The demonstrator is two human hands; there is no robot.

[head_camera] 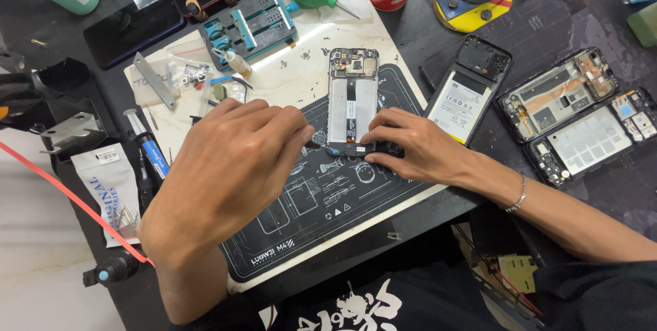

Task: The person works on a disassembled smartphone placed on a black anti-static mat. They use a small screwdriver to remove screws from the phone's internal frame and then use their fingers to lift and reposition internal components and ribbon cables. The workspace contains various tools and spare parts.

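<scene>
Step in hand: the person works a thin tool into the bottom end of an opened phone (352, 95), which lies upright on the black mat (321, 201) near the counter's middle.
Left hand (229, 160): curled narrow around a small screwdriver (321, 146), its blue-tipped end reaching the phone's lower edge.
Right hand (410, 146): fingers pressed flat on the phone's bottom end, pinning it; it holds nothing else.
Doing it well: likely needs the tool kept square on the screw, light pressure, and the pinning fingers clear of the tip.
Risk: a slip could scratch the board.
Nearby: another opened phone (469, 88) just right; loose screws (195, 71) toward the counter's far left.
</scene>
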